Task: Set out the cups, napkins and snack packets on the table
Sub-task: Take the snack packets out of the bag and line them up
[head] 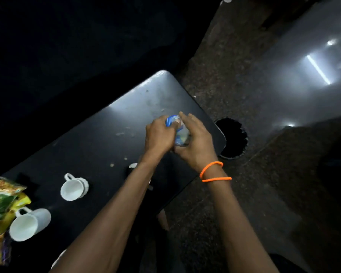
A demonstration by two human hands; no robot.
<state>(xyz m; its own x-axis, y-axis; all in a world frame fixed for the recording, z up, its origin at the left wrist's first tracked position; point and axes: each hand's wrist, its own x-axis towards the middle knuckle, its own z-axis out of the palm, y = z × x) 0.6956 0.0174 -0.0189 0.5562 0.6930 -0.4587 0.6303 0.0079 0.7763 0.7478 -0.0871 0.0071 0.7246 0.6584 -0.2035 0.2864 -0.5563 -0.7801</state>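
From my remote view: dark speckled stone floor (224, 91) at two o'clock; round black scalloped-rim bin (234, 138) at three o'clock, just beside the table corner; white strip-light reflection (318, 69) on a glossy surface at two o'clock.

The blurred blue-and-clear plastic packet (178, 131) is mostly covered by both hands, so its contents cannot be read. Left of the dark grey table (98, 134), green-and-yellow snack packets (0, 201) are cropped. Perhaps another white cup (133, 165) hides behind the left forearm.
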